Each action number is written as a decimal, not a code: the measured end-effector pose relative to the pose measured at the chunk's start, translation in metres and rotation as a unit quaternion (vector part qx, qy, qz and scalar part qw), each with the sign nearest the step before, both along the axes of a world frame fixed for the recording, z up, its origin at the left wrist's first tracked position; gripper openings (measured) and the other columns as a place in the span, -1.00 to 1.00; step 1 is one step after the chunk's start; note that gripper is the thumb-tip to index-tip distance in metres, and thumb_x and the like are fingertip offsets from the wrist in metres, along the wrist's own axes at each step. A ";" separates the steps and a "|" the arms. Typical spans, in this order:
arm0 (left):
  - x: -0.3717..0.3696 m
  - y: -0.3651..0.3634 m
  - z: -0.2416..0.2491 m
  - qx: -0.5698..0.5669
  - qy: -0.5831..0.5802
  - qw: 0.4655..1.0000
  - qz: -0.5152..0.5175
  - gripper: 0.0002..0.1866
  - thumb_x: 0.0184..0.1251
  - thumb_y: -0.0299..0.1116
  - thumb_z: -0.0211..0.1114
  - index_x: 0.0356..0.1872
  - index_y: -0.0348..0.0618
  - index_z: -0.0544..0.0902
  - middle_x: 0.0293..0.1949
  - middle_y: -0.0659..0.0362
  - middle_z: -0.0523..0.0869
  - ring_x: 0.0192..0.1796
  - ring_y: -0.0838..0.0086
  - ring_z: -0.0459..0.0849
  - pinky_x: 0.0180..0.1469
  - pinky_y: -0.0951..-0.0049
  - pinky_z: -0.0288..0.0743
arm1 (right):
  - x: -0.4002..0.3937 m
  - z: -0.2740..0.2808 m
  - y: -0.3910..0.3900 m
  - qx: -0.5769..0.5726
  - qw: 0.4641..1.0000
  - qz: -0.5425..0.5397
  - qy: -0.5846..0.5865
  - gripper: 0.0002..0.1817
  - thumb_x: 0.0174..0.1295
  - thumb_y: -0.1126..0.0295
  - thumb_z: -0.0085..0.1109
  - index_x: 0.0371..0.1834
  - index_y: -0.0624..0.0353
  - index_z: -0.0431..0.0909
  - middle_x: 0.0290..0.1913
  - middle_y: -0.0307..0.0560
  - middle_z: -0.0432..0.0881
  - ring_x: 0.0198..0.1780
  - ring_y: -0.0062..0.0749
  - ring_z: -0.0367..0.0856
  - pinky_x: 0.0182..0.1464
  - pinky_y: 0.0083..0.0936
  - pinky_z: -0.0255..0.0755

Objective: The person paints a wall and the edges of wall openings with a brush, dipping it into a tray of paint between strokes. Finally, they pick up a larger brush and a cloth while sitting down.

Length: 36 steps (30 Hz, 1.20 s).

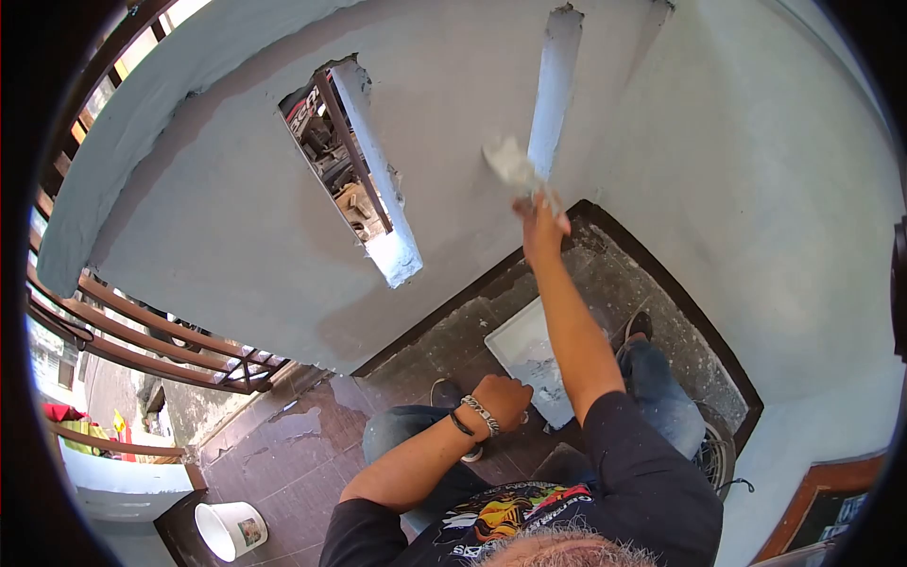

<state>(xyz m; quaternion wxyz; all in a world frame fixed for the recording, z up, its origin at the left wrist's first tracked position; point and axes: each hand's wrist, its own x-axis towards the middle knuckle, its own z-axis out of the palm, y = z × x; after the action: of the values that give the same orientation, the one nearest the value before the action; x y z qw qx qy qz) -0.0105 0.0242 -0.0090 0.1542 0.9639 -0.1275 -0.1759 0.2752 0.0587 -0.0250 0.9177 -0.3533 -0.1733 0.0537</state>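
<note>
In my right hand (543, 229) is a paint brush (512, 163) with a pale, paint-covered head, blurred by motion. The brush head is at the grey wall, just left of a narrow vertical recess (556, 90). My left hand (501, 404) is closed in a fist near my knee, wearing a chain bracelet, with no object visible in it. Between my feet lies a white paint tray (525, 342) with wet white paint in it, partly hidden by my right arm.
A slot cut through the wall (189, 217) shows a dark bar and things beyond. A white bucket (231, 529) stands on the tiled floor at lower left. Brown railings (170, 317) run along the left. A coiled cable (718, 454) lies by the right wall.
</note>
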 end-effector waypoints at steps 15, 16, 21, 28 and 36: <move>-0.002 -0.001 -0.005 -0.001 0.000 1.000 -0.004 -0.56 0.15 -0.07 0.43 -0.10 -0.19 0.63 -0.18 0.02 0.75 -0.07 0.11 0.74 -0.07 0.16 0.60 | 0.048 0.144 -0.023 0.056 0.991 -0.044 -0.111 -0.67 0.36 0.46 0.15 0.12 0.37 0.43 -0.12 0.01 0.66 -0.20 -0.28 0.70 -0.03 -0.26 0.65; -0.001 -0.002 -0.003 0.002 0.004 1.000 -0.003 -0.57 0.15 -0.07 0.43 -0.11 -0.19 0.63 -0.18 0.01 0.75 -0.07 0.11 0.74 -0.07 0.16 0.60 | 0.056 0.144 -0.021 0.041 0.992 -0.033 -0.114 -0.67 0.36 0.46 0.14 0.13 0.36 0.43 -0.12 0.02 0.66 -0.20 -0.27 0.70 -0.03 -0.27 0.66; 0.001 -0.002 0.005 0.001 0.006 1.000 0.001 -0.57 0.14 -0.08 0.43 -0.13 -0.20 0.62 -0.18 0.01 0.74 -0.09 0.11 0.74 -0.08 0.16 0.61 | 0.042 0.034 -0.014 -0.026 0.996 -0.079 0.014 -0.71 0.36 0.39 0.19 0.07 0.28 0.50 -0.13 -0.03 0.65 -0.21 -0.28 0.70 -0.14 -0.30 0.64; 0.000 -0.005 -0.001 0.001 -0.009 1.000 -0.004 -0.60 0.12 -0.09 0.43 -0.17 -0.19 0.64 -0.22 0.02 0.74 -0.11 0.12 0.75 -0.11 0.16 0.61 | -0.013 -0.067 -0.047 -0.302 0.951 -0.011 0.065 -0.79 0.33 0.40 0.20 -0.06 0.30 0.61 -0.28 -0.14 0.68 -0.34 -0.42 0.71 -0.32 -0.53 0.63; -0.001 -0.003 -0.007 -0.015 -0.027 0.999 0.007 -0.65 0.09 -0.15 0.41 -0.20 -0.18 0.65 -0.26 0.03 0.74 -0.16 0.14 0.75 -0.17 0.17 0.61 | -0.043 0.157 -0.004 -0.035 0.987 -0.066 -0.139 -0.81 0.33 0.44 0.14 -0.12 0.37 0.58 -0.31 -0.13 0.66 -0.36 -0.47 0.69 -0.18 -0.47 0.66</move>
<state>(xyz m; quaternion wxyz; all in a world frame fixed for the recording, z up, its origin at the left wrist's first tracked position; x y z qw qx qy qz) -0.0117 0.0211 -0.0165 0.1665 0.9668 -0.1273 -0.1463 0.2321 0.0543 0.1318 0.8732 -0.3999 -0.2739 -0.0507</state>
